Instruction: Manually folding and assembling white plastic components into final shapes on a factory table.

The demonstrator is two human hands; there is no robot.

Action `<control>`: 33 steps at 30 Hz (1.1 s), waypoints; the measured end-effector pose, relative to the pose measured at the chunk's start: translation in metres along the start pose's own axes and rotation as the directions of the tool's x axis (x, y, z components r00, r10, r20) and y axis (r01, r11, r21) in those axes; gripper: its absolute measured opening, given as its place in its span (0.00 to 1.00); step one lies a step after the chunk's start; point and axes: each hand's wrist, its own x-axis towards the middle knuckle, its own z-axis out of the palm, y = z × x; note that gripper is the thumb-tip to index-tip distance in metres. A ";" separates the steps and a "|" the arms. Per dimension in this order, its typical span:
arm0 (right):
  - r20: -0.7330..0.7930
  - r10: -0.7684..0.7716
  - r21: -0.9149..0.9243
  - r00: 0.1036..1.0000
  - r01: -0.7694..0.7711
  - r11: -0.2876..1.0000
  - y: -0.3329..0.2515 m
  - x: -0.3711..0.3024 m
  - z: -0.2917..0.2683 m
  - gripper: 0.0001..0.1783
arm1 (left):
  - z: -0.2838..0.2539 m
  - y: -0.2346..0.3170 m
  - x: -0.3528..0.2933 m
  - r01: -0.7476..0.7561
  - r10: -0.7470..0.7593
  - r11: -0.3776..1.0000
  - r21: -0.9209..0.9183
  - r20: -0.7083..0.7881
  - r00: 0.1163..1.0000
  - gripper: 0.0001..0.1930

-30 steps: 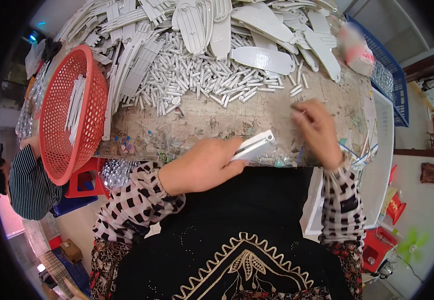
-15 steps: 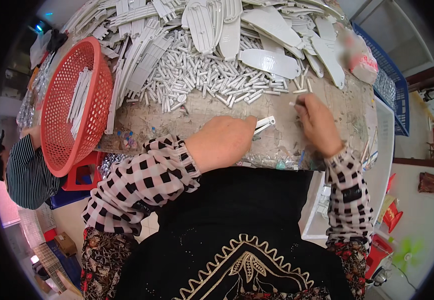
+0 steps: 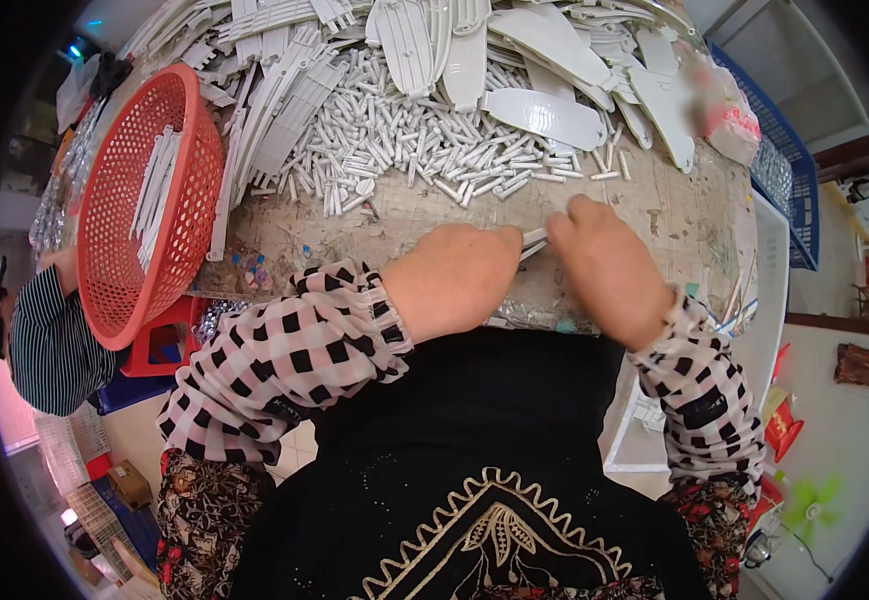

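Observation:
My left hand (image 3: 458, 280) is closed around a slim white plastic part (image 3: 533, 240), whose end sticks out past the thumb toward the right. At that end my right hand (image 3: 610, 268) meets it, fingers pinched together. The small white pin seen earlier in the right hand is hidden by its fingers now. Both hands are just above the near part of the worn table (image 3: 415, 215). Beyond them lies a heap of short white plastic pins (image 3: 395, 140), with a few loose ones (image 3: 610, 160) at its right side.
Large white plastic panels (image 3: 545, 118) and slatted strips (image 3: 285, 120) pile up at the back. To the left, a red perforated basket (image 3: 205, 190) holds long white strips (image 3: 155, 195); a person's striped sleeve (image 3: 55, 340) is beside it. Right of the table are a blue crate (image 3: 805, 170) and white bin (image 3: 770, 290).
My right hand has moved left and slightly down, bringing its fingers to the end of the white part. My left hand stays nearly in place, still gripping the part.

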 end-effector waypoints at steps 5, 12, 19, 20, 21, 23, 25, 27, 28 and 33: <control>0.185 0.060 -0.217 0.981 -0.019 0.976 -0.013 0.016 0.005 0.06 | -0.001 0.001 0.004 0.022 -0.020 1.000 -0.020 0.049 0.999 0.09; 0.038 0.362 0.462 0.931 -0.338 0.820 0.029 0.047 0.003 0.20 | -0.004 0.001 0.001 0.018 -0.016 0.999 -0.051 0.045 0.999 0.09; 0.193 0.494 0.567 0.847 -0.508 0.649 0.029 0.057 0.055 0.23 | -0.004 -0.006 0.002 -0.009 0.011 0.998 -0.061 0.036 0.999 0.08; 0.176 0.504 0.543 0.845 -0.511 0.666 0.026 0.057 0.052 0.23 | -0.005 -0.006 0.000 -0.008 0.010 0.998 -0.062 0.034 0.999 0.08; 0.174 0.504 0.542 0.846 -0.509 0.668 0.022 0.056 0.053 0.23 | -0.006 -0.006 -0.003 -0.003 0.006 0.998 -0.066 0.038 0.999 0.08; 0.080 0.506 0.429 0.859 -0.488 0.760 0.021 0.057 0.056 0.22 | -0.005 -0.006 0.001 -0.019 0.021 0.998 -0.061 0.035 0.999 0.08; 0.068 0.519 0.431 0.852 -0.495 0.755 0.024 0.057 0.053 0.23 | 0.000 -0.004 0.005 0.047 -0.044 0.997 -0.064 0.058 0.997 0.08; 0.019 0.508 0.456 0.861 -0.459 0.762 0.030 0.052 0.054 0.23 | 0.000 -0.003 0.007 0.034 -0.029 0.998 -0.059 0.084 0.996 0.09; 0.007 0.512 0.455 0.859 -0.458 0.763 0.030 0.049 0.051 0.23 | -0.005 -0.001 0.008 0.043 -0.037 0.997 -0.058 0.103 0.994 0.10; -0.019 0.747 0.987 0.665 -0.108 0.121 -0.008 -0.017 0.031 0.17 | -0.003 -0.005 0.004 0.045 -0.105 0.766 -0.641 -0.056 0.993 0.15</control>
